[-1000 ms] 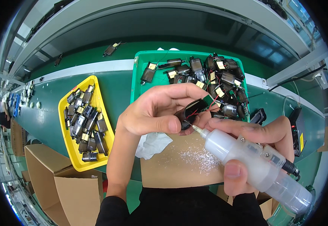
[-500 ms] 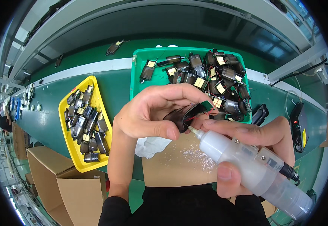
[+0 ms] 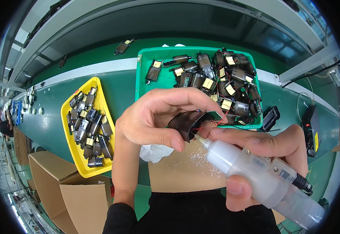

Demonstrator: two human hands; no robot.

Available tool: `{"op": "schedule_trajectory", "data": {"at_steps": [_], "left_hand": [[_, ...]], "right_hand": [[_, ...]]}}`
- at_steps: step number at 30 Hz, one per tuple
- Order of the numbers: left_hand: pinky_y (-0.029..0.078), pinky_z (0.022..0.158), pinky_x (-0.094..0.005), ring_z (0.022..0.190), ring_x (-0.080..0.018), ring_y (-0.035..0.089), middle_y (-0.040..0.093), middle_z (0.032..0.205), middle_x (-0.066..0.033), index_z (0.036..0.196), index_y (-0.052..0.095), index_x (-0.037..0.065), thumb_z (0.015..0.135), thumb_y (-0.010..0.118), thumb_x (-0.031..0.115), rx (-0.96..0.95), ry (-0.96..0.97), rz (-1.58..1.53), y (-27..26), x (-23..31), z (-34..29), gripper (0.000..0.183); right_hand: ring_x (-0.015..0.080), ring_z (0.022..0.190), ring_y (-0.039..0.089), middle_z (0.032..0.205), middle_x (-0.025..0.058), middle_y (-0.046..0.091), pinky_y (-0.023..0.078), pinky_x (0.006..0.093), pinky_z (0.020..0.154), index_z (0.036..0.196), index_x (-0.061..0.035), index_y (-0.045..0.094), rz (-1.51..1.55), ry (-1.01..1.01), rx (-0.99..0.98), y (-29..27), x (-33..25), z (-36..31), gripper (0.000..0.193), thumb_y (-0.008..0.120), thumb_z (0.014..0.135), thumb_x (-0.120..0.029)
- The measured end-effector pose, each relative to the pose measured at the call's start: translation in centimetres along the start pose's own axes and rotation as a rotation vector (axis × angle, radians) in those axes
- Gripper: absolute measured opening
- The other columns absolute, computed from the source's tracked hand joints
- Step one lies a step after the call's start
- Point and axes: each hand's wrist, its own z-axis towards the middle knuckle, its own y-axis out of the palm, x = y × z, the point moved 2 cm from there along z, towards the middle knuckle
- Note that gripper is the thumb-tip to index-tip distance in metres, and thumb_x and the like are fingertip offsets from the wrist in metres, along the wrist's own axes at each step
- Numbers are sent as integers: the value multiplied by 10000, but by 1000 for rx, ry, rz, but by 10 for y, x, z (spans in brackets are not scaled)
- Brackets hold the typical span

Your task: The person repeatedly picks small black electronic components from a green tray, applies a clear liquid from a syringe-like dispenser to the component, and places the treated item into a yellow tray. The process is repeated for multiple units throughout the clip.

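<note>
My left hand point(image 3: 142, 121) is curled round a dark, translucent plastic housing point(image 3: 183, 124), thumb along its near side. Thin red wires point(image 3: 221, 120) come out at the housing's open right end. In my right hand point(image 3: 273, 150) lies a translucent white cylindrical tool point(image 3: 238, 160), gripped between fingers and thumb. Its narrow, pale tip points up and left and comes close to the housing's open end; whether it touches anything inside I cannot tell. Fingertips of my right hand also reach the wires beside the housing. A black cable plug point(image 3: 302, 182) sits on the tool's side.
Behind my hands stands a green tray point(image 3: 140, 70) heaped with similar dark housings. A yellow tray point(image 3: 70, 136) at left holds several more. White scraps point(image 3: 205, 162) litter a brown cardboard sheet point(image 3: 170, 177), near a crumpled white cloth point(image 3: 154, 153). An opened cardboard box point(image 3: 82, 199) stands lower left.
The tool and my right hand have shifted slightly down and right. The housing has tilted a little in my left hand, and its red wires show more.
</note>
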Motion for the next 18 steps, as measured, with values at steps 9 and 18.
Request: {"op": "schedule_trajectory", "data": {"at_steps": [9,18], "left_hand": [[415,916,-322,1127,-241,499,494,1215,-197,1206,438,-116,743,733,109,1,-46,39,-1,5,-4,593],[407,928,-331,1102,-232,517,525,1193,-182,1192,468,-98,724,751,127,-11,-44,156,0,10,-3,592]], "right_hand": [[176,1009,590,1076,161,622,438,237,887,1058,103,584,193,269,8,0,-5,0,446,686,629,33],[182,931,632,962,171,656,468,251,859,979,126,598,-32,87,-24,1,-5,3,409,672,649,-104]]}}
